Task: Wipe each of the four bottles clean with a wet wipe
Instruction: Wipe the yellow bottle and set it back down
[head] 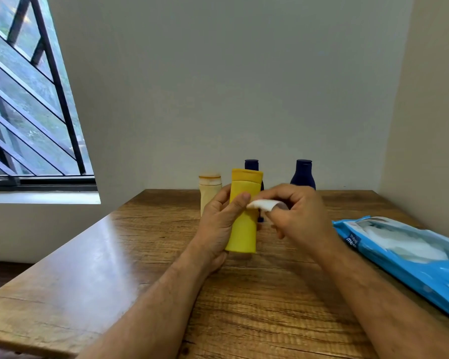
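My left hand (219,224) grips a yellow bottle (244,216) upright above the wooden table (130,257). My right hand (296,213) pinches a folded white wet wipe (263,204) against the bottle's right side. Behind my hands, near the wall, stand a cream bottle (208,189) at the left, a dark blue bottle (252,165) mostly hidden by the yellow one, and a second dark blue bottle (303,174) at the right.
A blue pack of wet wipes (410,252) lies open on the table at the right. A barred window (29,99) is at the left. Walls close off the table's far and right sides.
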Tool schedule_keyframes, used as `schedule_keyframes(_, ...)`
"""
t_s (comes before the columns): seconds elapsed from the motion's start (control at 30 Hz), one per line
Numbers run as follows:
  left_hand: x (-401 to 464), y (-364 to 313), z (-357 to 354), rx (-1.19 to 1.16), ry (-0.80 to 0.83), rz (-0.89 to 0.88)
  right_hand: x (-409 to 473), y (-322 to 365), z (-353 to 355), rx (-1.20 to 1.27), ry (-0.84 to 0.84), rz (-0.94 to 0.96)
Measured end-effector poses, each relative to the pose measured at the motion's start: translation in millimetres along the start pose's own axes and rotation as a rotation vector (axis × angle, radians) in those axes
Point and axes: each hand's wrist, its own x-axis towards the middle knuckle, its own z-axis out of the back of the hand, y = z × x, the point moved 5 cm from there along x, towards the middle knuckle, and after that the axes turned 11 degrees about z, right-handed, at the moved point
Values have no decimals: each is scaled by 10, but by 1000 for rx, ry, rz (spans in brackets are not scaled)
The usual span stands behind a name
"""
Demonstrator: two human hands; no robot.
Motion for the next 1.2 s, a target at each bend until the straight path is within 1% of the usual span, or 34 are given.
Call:
schedule_keyframes(0.1, -30, -41, 8, 33, -16, -35, 22, -38, 132, 16, -195, 17)
schedule_keyframes(0.2, -65, -83, 37, 233, -85, -86, 27, -55, 194, -3, -290, 19)
schedule_keyframes(0.3, -99, -109, 25, 433, -96, -163, 26, -57, 194, -38, -282, 34)
schedule_keyframes(0.4, -130, -127, -17, 642, -129, -235, 14, -38, 149, -81, -213, 90)
schedule_keyframes(0.47, -155, -145, -45, 716, -147, -275, 12, -34, 112, -76, -160, 107)
schedule_keyframes(0.53, -183, -169, -63, 777, -155, -322, 24, -52, 110, -63, -156, 75)
schedule_keyframes(0.63, -215, -196, -84, 814, -160, -375, 29, -82, 140, -11, -227, 8)
schedule_keyframes(0.73, -215, -208, -80, 813, -184, -408, 34, -81, 178, 10, -264, 3)
schedule_keyframes(0.8, -208, -206, -67, 824, -196, -418, 34, -59, 158, 86, -197, 24)
schedule_keyframes(0.87, -207, -200, -54, 845, -198, -427, 26, -59, 93, 164, -97, -6)
schedule_keyframes(0.93, -203, -199, -44, 864, -201, -431, 32, -98, 65, 201, -84, -72)
schedule_keyframes(1.07, -194, -203, -41, 883, -217, -424, 66, -196, 88, 454, -188, -240)
schedule_keyframes(1.13, -183, -204, -31, 894, -238, -426, 77, -207, 78, 573, -204, -290)
schedule_keyframes(1.2, -171, -207, -15, 898, -257, -424, 79, -204, 53, 642, -199, -311)
